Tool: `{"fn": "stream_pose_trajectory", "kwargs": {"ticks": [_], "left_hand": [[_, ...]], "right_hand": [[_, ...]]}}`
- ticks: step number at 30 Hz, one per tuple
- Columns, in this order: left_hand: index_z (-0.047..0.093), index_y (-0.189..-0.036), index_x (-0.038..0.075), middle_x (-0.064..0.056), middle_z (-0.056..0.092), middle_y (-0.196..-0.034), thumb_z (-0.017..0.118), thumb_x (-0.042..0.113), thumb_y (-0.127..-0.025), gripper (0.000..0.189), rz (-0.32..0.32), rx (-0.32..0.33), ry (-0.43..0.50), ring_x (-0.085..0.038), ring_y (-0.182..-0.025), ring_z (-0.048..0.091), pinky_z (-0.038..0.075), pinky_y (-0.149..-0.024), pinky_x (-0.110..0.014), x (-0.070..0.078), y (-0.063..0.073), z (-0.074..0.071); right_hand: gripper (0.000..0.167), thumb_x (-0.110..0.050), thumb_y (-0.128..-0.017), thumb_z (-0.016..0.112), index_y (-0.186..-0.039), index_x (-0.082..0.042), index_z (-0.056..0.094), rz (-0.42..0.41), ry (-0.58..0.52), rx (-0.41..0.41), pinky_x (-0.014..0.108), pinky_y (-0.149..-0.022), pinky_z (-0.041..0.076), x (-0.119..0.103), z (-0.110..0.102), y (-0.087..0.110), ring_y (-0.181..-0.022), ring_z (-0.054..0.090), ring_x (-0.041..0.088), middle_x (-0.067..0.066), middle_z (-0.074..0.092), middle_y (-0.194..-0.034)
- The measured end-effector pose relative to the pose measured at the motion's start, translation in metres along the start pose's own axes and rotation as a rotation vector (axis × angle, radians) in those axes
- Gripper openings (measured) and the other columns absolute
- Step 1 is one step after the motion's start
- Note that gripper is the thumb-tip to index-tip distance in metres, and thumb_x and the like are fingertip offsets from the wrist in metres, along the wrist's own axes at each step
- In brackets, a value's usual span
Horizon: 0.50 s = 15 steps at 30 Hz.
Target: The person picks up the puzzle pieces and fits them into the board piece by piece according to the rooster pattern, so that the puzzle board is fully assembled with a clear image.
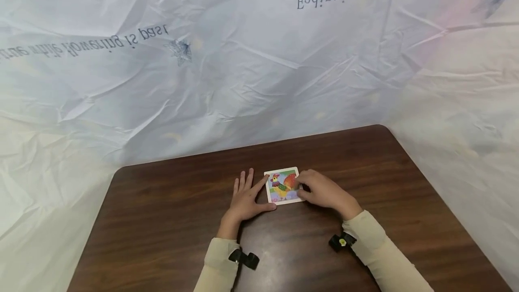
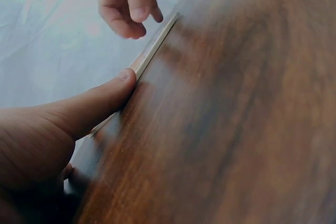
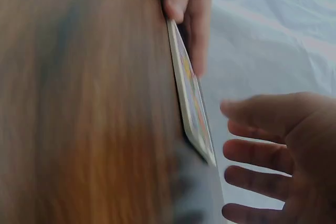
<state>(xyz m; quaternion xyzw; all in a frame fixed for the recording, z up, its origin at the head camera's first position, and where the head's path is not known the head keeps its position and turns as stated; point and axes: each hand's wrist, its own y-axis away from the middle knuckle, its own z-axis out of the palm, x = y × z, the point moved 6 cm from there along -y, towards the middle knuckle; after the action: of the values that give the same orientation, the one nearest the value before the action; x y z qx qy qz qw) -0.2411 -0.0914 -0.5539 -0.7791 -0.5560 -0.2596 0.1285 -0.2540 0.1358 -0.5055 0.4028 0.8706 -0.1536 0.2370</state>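
Note:
A small square picture board [image 1: 284, 195] with a pale rim and a colourful rooster lies flat on the table. My left hand [image 1: 244, 201] is at its left side, fingers spread; index fingertip and thumb touch the left corners. The left wrist view shows that thumb [image 2: 113, 90] against the board's pale edge [image 2: 156, 45]. Over the right side of the board is my right hand [image 1: 322, 190], fingers loosely bent. In the right wrist view its fingers [image 3: 257, 150] stand apart above the board [image 3: 191, 98], with nothing showing between them.
The dark brown wooden table [image 1: 162, 220] has rounded far corners. Behind and beside it hangs a wrinkled pale sheet [image 1: 243, 71] with printed lettering. Black straps [image 1: 243, 259] are on both wrists, over light sleeves.

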Motion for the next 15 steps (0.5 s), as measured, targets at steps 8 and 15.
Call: {"fn": "stream_pose_trajectory", "kwargs": {"ticks": [8,15], "left_hand": [[0.024,-0.17,0.019,-0.02,0.003,-0.176,0.081,0.063,-0.086,0.11,-0.003,-0.004,-0.002,-0.045,-0.161,-0.008,-0.002,-0.127,-0.064,0.003,-0.002,0.001],[0.028,-0.169,0.021,-0.018,0.002,-0.176,0.08,0.064,-0.086,0.107,-0.007,-0.005,-0.015,-0.043,-0.161,-0.008,-0.002,-0.127,-0.063,0.001,-0.008,0.002]], "right_hand": [[0.098,-0.052,-0.083,0.089,-0.158,-0.004,0.048,0.136,-0.009,0.008,0.074,-0.113,0.032,0.03,-0.003,0.011,-0.146,0.04,0.047,0.022,0.045,-0.16],[0.106,-0.058,-0.08,0.088,-0.162,-0.007,0.044,0.129,0.014,-0.02,0.075,-0.112,0.026,0.04,0.002,0.008,-0.148,0.033,0.049,0.024,0.035,-0.166]]}}
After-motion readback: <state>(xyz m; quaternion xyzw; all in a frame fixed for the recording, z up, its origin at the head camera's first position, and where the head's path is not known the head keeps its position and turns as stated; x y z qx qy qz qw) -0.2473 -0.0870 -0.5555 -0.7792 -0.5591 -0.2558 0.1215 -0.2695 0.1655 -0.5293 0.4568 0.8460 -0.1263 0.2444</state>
